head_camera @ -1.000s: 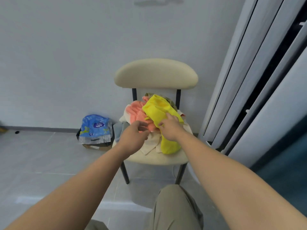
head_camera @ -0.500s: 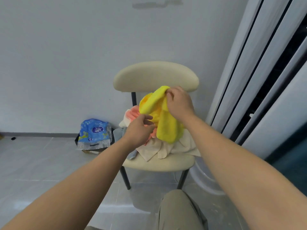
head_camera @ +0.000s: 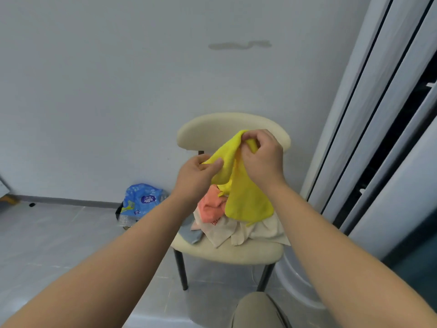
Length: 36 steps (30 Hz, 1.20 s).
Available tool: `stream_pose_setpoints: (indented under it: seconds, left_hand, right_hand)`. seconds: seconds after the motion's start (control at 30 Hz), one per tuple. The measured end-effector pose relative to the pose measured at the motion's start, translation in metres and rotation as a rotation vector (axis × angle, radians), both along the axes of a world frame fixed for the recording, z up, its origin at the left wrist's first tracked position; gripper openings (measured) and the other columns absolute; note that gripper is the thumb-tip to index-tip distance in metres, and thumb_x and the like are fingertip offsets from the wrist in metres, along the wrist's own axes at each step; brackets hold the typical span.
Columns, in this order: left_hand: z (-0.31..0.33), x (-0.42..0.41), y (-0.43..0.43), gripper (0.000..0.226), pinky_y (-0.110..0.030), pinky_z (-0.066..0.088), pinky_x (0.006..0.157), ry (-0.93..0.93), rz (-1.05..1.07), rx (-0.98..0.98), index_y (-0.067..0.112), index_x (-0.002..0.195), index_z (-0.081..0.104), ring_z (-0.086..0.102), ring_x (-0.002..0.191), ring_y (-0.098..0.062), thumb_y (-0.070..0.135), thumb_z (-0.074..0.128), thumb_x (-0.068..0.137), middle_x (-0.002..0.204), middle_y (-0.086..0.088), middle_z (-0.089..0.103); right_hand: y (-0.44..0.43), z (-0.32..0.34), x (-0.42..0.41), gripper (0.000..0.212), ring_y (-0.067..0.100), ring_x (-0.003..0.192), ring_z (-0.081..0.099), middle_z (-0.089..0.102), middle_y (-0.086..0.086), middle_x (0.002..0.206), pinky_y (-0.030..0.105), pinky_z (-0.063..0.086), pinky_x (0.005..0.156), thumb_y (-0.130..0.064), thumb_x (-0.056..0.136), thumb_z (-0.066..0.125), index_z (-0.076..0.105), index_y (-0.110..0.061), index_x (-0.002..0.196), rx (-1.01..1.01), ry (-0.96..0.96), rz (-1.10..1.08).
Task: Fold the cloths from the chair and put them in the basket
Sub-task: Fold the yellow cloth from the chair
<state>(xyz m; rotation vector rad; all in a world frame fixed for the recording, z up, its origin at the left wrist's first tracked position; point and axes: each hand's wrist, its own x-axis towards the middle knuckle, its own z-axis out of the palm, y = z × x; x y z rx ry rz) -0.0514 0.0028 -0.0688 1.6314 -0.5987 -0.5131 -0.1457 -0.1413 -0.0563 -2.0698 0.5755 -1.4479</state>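
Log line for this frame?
phase: pickup, pre-fold | left hand: pinches yellow cloth | right hand: grips it higher | other cloths: on chair | fold: not started

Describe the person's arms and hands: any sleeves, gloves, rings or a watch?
None. The left hand and right hand are ungloved, no rings or watch showing. Both forearms are bare to the frame edge, no sleeves in view. Khaki trousers cover the knee below.
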Motion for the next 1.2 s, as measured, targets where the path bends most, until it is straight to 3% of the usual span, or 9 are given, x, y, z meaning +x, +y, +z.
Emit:
stream_pose_setpoints:
  seconds: [0.07,0.17,0.3,0.4,0.6,0.77,0.97,1.1,1.2]
  left_hand:
    - [0.003,0.007,0.009,0.037,-0.028,0.060,0.076,-0.033,-0.045,-0.009,0.015,0.118,0.071,0.074,0.092,-0.017,0.013,0.083,0.083,0.097,0.001,0.078]
    - [0.007,0.016,0.023,0.052,-0.031,0.060,0.075,-0.110,-0.122,0.008,0.016,0.113,0.075,0.073,0.102,-0.023,-0.012,0.076,0.069,0.105,-0.001,0.077]
    - [0.016,0.022,0.042,0.059,-0.019,0.052,0.073,-0.520,-0.136,0.139,0.026,0.108,0.076,0.071,0.094,-0.011,0.002,0.058,0.057,0.101,0.007,0.076]
    - [0.023,0.030,0.048,0.048,-0.020,0.043,0.070,-0.883,-0.018,0.209,0.023,0.100,0.080,0.064,0.085,-0.017,0.008,0.054,0.063,0.093,0.002,0.073]
    - [0.048,0.025,0.043,0.029,-0.031,0.033,0.054,-0.613,0.076,0.209,0.013,0.068,0.061,0.044,0.060,-0.019,0.025,0.050,0.092,0.059,0.000,0.050]
    - [0.053,0.029,0.029,0.034,-0.040,0.049,0.071,-0.528,0.063,0.216,0.003,0.098,0.071,0.058,0.077,-0.027,0.027,0.048,0.103,0.084,-0.013,0.067]
    - [0.051,0.026,0.023,0.031,-0.034,0.041,0.063,-0.523,0.067,0.320,0.001,0.086,0.068,0.052,0.070,-0.026,0.029,0.060,0.094,0.072,-0.012,0.059]
    - [0.048,0.031,0.028,0.036,-0.036,0.041,0.061,-0.434,0.068,0.340,-0.005,0.087,0.068,0.047,0.066,-0.023,0.032,0.069,0.086,0.071,-0.012,0.053]
    - [0.047,0.033,0.032,0.025,-0.035,0.048,0.067,-0.406,0.050,0.311,0.006,0.086,0.075,0.056,0.071,-0.023,0.031,0.073,0.085,0.080,-0.016,0.066]
  right_hand:
    - [0.005,-0.003,-0.001,0.018,0.007,0.088,0.060,0.065,-0.008,0.091,0.020,0.048,0.085,-0.003,0.081,0.068,0.069,-0.019,0.090,0.057,0.005,0.038]
    - [0.010,-0.007,-0.005,0.025,0.010,0.081,0.061,0.064,-0.011,0.087,0.021,0.050,0.073,-0.008,0.083,0.069,0.059,-0.030,0.088,0.183,0.039,0.111]
    - [0.012,-0.011,-0.008,0.025,0.014,0.083,0.061,0.062,-0.005,0.089,0.021,0.048,0.066,-0.013,0.088,0.069,0.055,-0.033,0.094,0.275,0.065,0.138]
    - [0.013,-0.015,-0.008,0.021,0.013,0.085,0.058,0.059,-0.009,0.091,0.017,0.043,0.067,-0.012,0.092,0.068,0.057,-0.029,0.098,0.304,0.122,0.154]
    - [0.018,-0.025,-0.010,0.011,0.003,0.094,0.051,0.062,-0.008,0.106,0.027,0.043,0.085,-0.017,0.093,0.068,0.065,-0.026,0.098,0.243,0.394,0.173]
    - [0.037,-0.023,-0.010,0.014,0.005,0.103,0.059,0.059,-0.011,0.116,0.018,0.042,0.086,-0.033,0.093,0.070,0.071,-0.032,0.107,0.238,0.455,0.331]
    - [0.053,-0.014,-0.013,0.047,-0.001,0.104,0.064,0.072,-0.012,0.114,0.015,0.050,0.086,-0.060,0.094,0.059,0.072,-0.022,0.120,0.328,0.384,0.517]
    - [0.056,-0.005,-0.012,0.049,-0.001,0.098,0.068,0.073,-0.012,0.109,0.007,0.050,0.072,-0.050,0.087,0.076,0.067,-0.025,0.127,0.383,0.506,0.536]
    - [0.058,-0.007,-0.006,0.033,0.003,0.089,0.068,0.074,-0.010,0.099,0.019,0.050,0.069,-0.030,0.087,0.076,0.070,-0.025,0.119,0.318,0.568,0.448]
